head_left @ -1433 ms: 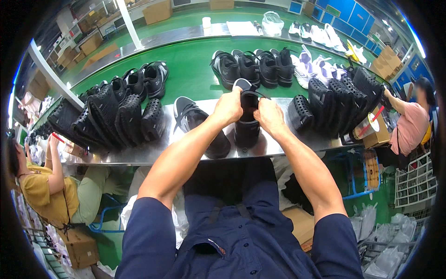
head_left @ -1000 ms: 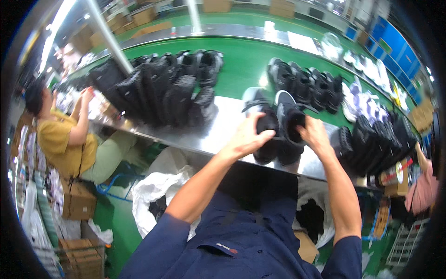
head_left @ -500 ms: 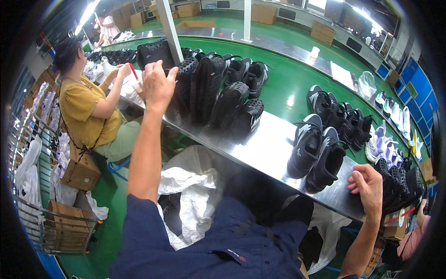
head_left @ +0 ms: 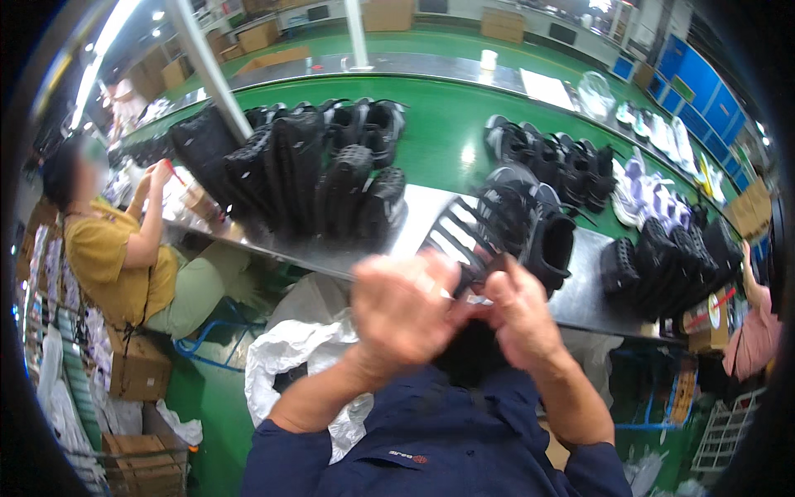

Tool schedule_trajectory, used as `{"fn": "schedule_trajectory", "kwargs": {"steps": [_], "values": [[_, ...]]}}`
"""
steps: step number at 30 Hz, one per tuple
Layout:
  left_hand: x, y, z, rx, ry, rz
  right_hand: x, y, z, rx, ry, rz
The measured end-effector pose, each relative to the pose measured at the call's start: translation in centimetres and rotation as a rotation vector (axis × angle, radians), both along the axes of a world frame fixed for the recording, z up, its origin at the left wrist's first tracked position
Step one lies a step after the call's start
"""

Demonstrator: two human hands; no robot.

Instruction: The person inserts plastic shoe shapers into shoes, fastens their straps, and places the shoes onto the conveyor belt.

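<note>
Both my hands are close together in the middle, over the near edge of the bench. Between them is a black shoe point(head_left: 454, 234) with white stripes, its near end among my fingers. My right hand point(head_left: 523, 313) is closed around that near end, thumb up. My left hand point(head_left: 404, 308) is against the other side of the shoe, its fingers smeared by motion. Just beyond, a pair of black shoes point(head_left: 553, 244) stands on the bench, partly hidden by the striped shoe. To the left, several black shoes point(head_left: 296, 166) stand in close rows.
The steel bench edge point(head_left: 592, 290) runs along a green conveyor point(head_left: 447, 124). More black shoes point(head_left: 658, 257) and pale purple shoes point(head_left: 636, 190) stand to the right. A white sack point(head_left: 286, 344) is below the bench. A person in a yellow top point(head_left: 116, 257) sits at left.
My left hand has come from the left-hand shoes to the middle. My right hand has moved left to meet it. A striped shoe is now between them, and the view has shifted right.
</note>
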State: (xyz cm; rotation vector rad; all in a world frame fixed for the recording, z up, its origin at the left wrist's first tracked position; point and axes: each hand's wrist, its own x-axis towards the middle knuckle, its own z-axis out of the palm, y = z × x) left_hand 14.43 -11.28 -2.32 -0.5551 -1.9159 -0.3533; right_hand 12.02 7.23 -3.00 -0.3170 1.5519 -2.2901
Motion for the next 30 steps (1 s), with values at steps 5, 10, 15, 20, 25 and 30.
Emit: {"fn": "schedule_trajectory", "kwargs": {"steps": [5, 10, 15, 20, 25, 30], "values": [[-0.6, 1.9, 0.8, 0.374, -0.291, -0.396, 1.2, 3.6, 2.2, 0.146, -0.218, 0.118], [-5.0, 4.4, 1.5, 0.946, -1.136, -1.086, 2.5, 5.7, 3.2, 0.613, -0.02, 0.164], [-5.5, 5.7, 1.5, 1.102, -0.901, -0.788, 4.3, 5.7, 5.5, 1.201, 0.568, -0.148], [-10.7, 6.2, 0.2, 1.011, -1.007, -0.808, 1.6, 8.7, 5.2, 1.117, 0.533, -0.21], [-17.9, 4.0, -4.8, -0.047, -0.814, -0.488, -3.9, 11.8, 5.0, 0.976, 0.29, -0.073], [-20.2, 5.3, -4.1, -0.208, -0.698, -0.595, -6.4, 13.1, 5.3, 0.911, -0.101, 0.09]]}}
